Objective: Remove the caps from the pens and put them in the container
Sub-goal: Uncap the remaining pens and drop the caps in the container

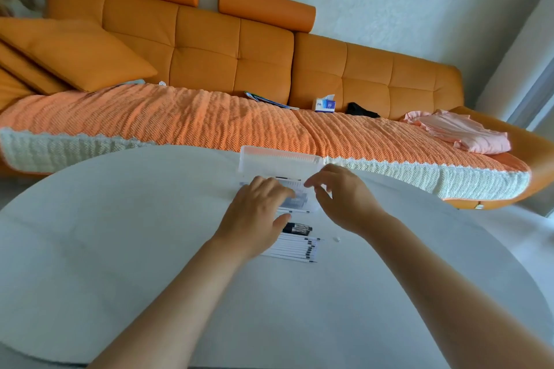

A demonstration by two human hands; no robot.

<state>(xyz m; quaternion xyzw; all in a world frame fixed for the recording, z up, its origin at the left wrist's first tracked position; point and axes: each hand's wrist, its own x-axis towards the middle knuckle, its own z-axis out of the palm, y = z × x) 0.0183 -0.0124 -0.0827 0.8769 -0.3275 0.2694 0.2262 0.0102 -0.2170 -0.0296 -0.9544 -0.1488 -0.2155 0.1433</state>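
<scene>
A clear plastic container (280, 160) with its lid raised stands at the far side of the white table (120, 234). My left hand (257, 216) rests with relaxed fingers on the container's near part. My right hand (341, 198) hovers at the container's right end, thumb and forefinger close together; I cannot tell whether they pinch anything. A row of several white pens (295, 250) with dark tips lies just below my left hand. Above them sits a small black and clear item (297, 228). A tiny pale piece (337, 239) lies to the right of the pens.
An orange sofa (209, 48) with a ribbed orange cover runs behind the table. On it lie a tissue box (325, 104), a magazine (269, 100), a black item (361, 110) and pink clothing (461, 132). Orange cushions (75, 54) are stacked at the left.
</scene>
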